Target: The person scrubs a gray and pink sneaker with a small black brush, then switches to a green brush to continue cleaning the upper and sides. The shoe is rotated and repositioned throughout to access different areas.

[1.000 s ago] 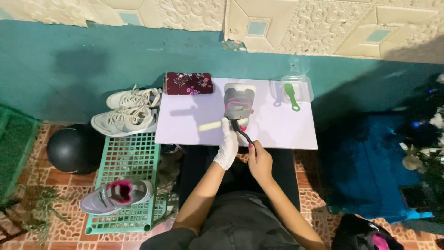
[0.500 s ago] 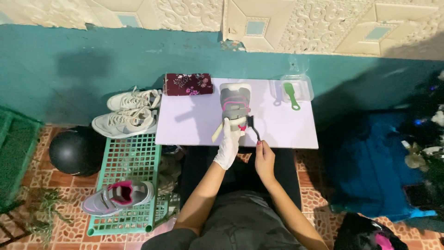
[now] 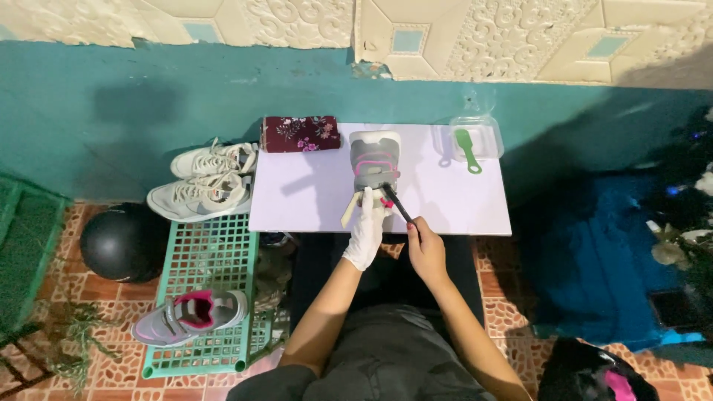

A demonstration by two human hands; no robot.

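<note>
Cleaning a grey shoe on the white table.
My gloved left hand grasps the shoe; my right hand clenches a dark brush toward 11 o'clock.

Gloved left hand steadies a grey-and-pink shoe on a white table while the bare right hand holds a dark brush against it.

The shoe stands toe-up at the table's middle; a maroon floral pouch lies at the back left; a green brush rests by a clear container at the back right; two white sneakers sit left of the table, above a green crate carrying a matching grey-and-pink shoe; a black helmet lies beside it.
</note>
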